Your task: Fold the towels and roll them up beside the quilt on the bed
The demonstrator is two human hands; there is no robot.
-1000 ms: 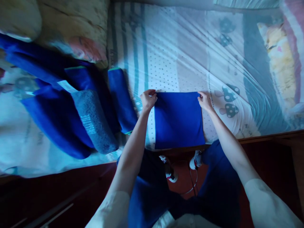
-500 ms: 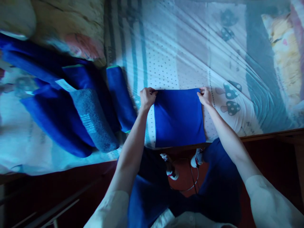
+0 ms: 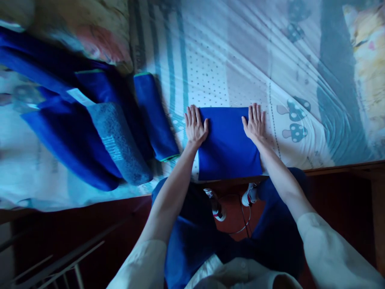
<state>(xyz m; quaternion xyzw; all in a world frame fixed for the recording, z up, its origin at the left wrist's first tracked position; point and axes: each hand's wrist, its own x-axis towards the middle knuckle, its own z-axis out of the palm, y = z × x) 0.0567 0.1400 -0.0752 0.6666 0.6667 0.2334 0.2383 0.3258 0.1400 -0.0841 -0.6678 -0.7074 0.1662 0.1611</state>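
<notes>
A blue cloth (image 3: 229,144) lies as a nearly square piece at the bed's front edge, its surface mostly smooth. My left hand (image 3: 196,126) rests flat over its far left corner, fingers stretched out and pointing away from me. Over the far right corner lies my right hand (image 3: 255,122), also flat with the fingers extended. Neither hand grips anything.
The bed (image 3: 240,68) has a wrinkled patterned sheet. Left of the cloth are a rolled blue cloth (image 3: 155,116), a grey-blue towel roll (image 3: 116,138) and a larger blue cloth (image 3: 72,148). A cat-patterned item (image 3: 371,64) lies far right.
Both hands have let go of the cloth's far corners, which they were pinching, and now lie flat on them with fingers extended. The view has shifted slightly.
</notes>
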